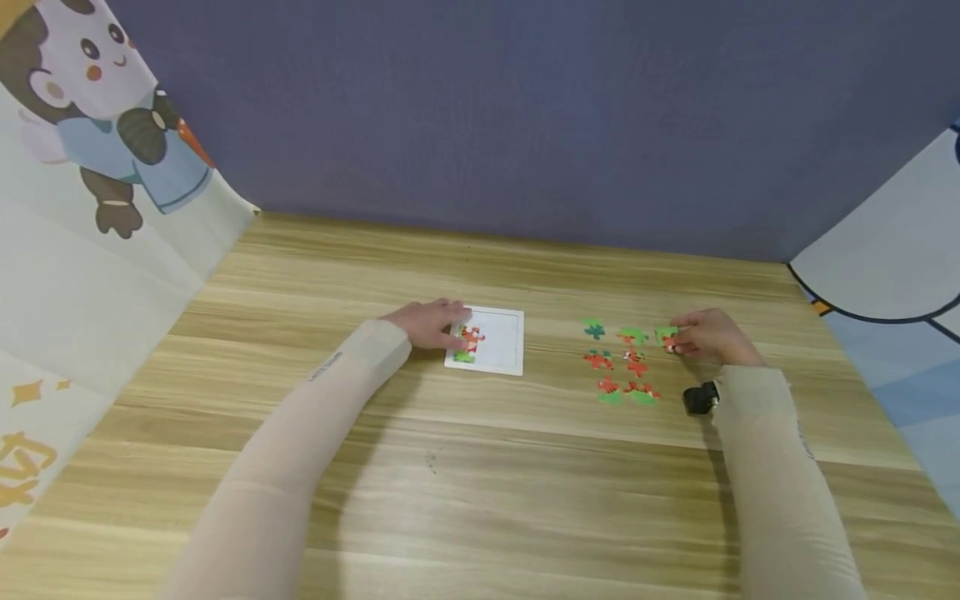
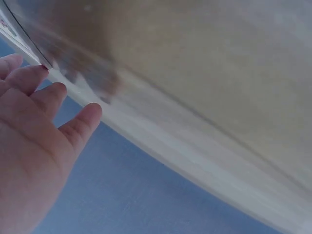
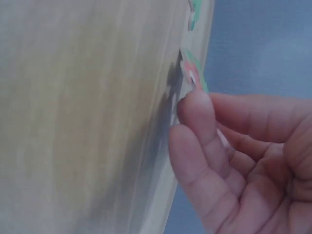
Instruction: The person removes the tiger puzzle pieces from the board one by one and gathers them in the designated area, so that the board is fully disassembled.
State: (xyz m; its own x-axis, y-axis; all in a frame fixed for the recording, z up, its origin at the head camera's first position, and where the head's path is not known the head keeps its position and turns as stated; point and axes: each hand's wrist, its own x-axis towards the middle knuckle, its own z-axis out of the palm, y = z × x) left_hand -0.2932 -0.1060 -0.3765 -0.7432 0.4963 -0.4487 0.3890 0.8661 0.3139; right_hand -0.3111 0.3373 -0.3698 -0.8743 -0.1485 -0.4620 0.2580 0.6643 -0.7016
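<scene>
My left hand (image 1: 429, 323) lies over the left edge of a square white puzzle board (image 1: 504, 342), its fingers extended; in the left wrist view the fingers (image 2: 80, 129) are spread at the tabletop. Joined red and green puzzle pieces (image 1: 471, 335) sit along the board's left side, partly covered by that hand. To the right, my right hand (image 1: 708, 335) pinches a green and red puzzle piece (image 1: 666, 337) between thumb and fingertips. The right wrist view shows this puzzle piece (image 3: 194, 70) tilted up at the fingertips, close over the wood.
Several loose puzzle pieces (image 1: 632, 336) lie spread between the board and my right hand. A small black device (image 1: 701, 398) is at the right wrist. The wooden table (image 1: 450, 483) meets a dark blue wall panel (image 1: 510, 125) at the back, with cartoon-printed sheets at both sides.
</scene>
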